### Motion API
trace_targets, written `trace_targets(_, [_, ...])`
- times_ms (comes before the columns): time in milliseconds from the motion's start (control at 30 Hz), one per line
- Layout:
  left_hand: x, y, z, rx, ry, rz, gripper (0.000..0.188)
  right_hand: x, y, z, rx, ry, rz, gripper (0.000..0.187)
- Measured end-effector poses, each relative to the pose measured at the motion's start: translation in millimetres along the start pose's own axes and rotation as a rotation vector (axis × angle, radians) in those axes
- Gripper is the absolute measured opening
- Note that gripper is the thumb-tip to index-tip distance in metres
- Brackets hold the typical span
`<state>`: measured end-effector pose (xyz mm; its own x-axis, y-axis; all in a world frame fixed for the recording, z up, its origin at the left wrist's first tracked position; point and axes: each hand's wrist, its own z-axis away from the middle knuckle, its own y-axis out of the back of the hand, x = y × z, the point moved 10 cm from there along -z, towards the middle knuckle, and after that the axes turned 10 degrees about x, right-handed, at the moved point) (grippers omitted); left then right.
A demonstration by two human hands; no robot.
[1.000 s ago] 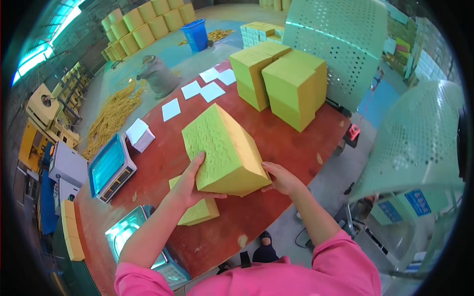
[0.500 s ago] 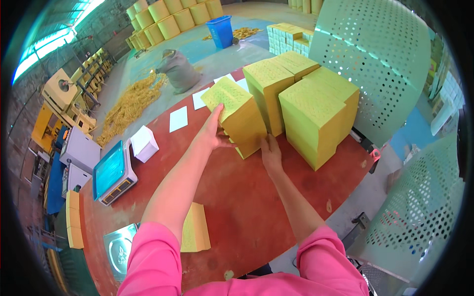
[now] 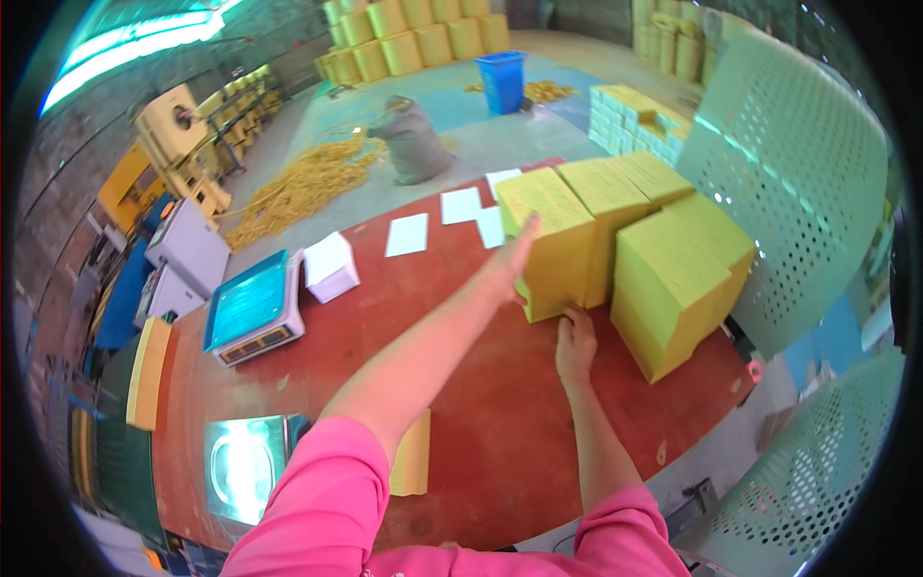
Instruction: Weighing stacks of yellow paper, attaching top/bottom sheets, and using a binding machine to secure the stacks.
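Observation:
A tall block of stacked yellow paper stands upright on the red table, close against the left of a similar pair of paper stacks. My left hand presses along its left side, some fingers hidden behind the edge. At its lower near corner, my right hand grips the bottom edge with curled fingers. More yellow stacks stand to the right, with a gap before them. A small yellow paper bundle lies by my left sleeve, partly covered by it.
Left on the table are a scale, a white paper pile and a shiny metal-topped device. Loose white sheets lie at the far edge. Perforated green panels stand at right. Beyond are a grey sack and a blue bin.
The block of yellow paper, tilted half a second ago, now stands upright against the neighbouring stacks. Both hands stay on it. The whole view has shifted.

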<state>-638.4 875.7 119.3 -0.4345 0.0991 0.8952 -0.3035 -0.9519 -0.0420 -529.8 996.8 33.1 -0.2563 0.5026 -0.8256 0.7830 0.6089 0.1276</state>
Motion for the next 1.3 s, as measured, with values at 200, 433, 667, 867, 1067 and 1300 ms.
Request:
trace_targets(200, [20,65,185,-0.047,-0.54,-0.357,0.09,13,-3,12,-0.059,-0.089,-0.007,0.018])
trace_targets(433, [-122,413,414,0.537,-0.266,-0.239,0.057,-10,-21,54,-0.094,-0.541,-0.454,0.015])
trace_targets(667, [-277,669,671,1.052,-0.121,0.264,0.045,-411,-81,271,-0.62,-0.032,-0.56,0.022])
trace_targets(867, [-352,749,772,1.035,-0.013,0.314,0.046,-535,-134,572,-1.308,-0.348,-0.729,0.023])
trace_targets(1067, [-383,828,853,1.192,0.083,0.289,0.051,-565,-158,758,-1.665,-0.502,-0.79,0.035])
trace_targets(1300, [-390,888,908,1.224,0.099,0.207,0.051,-588,-205,839,-1.744,-0.152,-0.638,0.038])
